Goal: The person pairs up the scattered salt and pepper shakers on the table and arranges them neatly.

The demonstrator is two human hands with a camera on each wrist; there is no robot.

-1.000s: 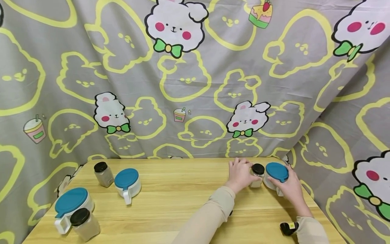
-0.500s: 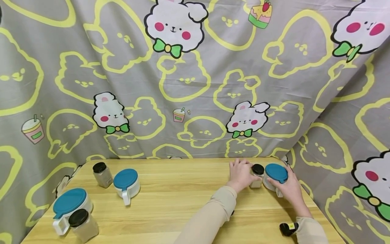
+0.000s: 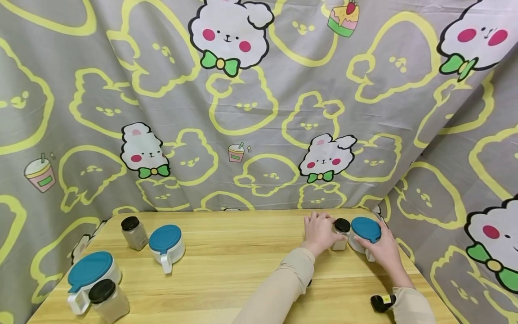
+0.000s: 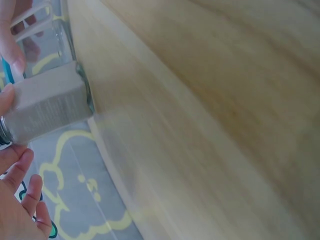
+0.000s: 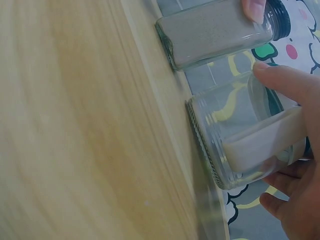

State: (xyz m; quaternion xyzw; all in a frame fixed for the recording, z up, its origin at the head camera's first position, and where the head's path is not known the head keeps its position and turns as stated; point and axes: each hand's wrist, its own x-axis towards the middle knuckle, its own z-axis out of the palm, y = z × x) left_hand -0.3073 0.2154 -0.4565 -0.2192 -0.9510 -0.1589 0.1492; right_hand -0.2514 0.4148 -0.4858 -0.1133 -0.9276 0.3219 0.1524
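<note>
At the back right of the table, my left hand point(image 3: 319, 233) pinches a square glass spice jar point(image 3: 339, 243) with a black lid, thumb on one side and fingers on the other. Pale powder fills this jar point(image 4: 52, 102) in the left wrist view. Right beside it my right hand point(image 3: 384, 249) grips a clear seasoning pot point(image 3: 358, 244) with a blue lid and a white handle, fingers spread round its lid and upper part. The right wrist view shows the pot point(image 5: 215, 115) with see-through walls. Both containers stand upright, close together.
On the left stand a second blue-lidded pot point(image 3: 167, 240), a third, larger-looking one point(image 3: 91, 272), and two black-lidded jars, one behind point(image 3: 135, 234) and one in front point(image 3: 111, 306). A patterned curtain point(image 3: 259, 135) borders the wooden table point(image 3: 218, 270). A black wrist device point(image 3: 381, 303) sits at the right sleeve.
The head view has shifted slightly, so everything appears a little further left. Both hands keep their holds on the jar and the pot.
</note>
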